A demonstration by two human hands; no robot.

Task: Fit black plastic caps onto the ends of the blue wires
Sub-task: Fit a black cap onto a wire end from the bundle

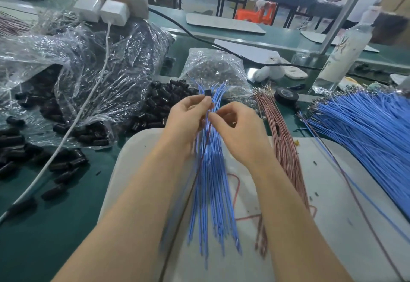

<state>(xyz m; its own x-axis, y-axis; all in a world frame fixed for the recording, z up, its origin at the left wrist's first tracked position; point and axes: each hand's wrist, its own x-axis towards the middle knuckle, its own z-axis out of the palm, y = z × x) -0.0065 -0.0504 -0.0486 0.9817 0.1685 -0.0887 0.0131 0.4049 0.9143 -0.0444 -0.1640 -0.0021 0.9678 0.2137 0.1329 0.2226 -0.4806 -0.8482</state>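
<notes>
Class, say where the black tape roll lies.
Head view: the black tape roll lies right of centre, at the pinkish wires' far ends, left of the blue wire pile.

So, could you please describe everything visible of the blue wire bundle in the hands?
The blue wire bundle is a loose sheaf of thin, plastic-coated strands, fanned at both ends, running lengthwise over the pale mat. The right hand pinches its far part; the left hand pinches a black cap among the tips.
</notes>
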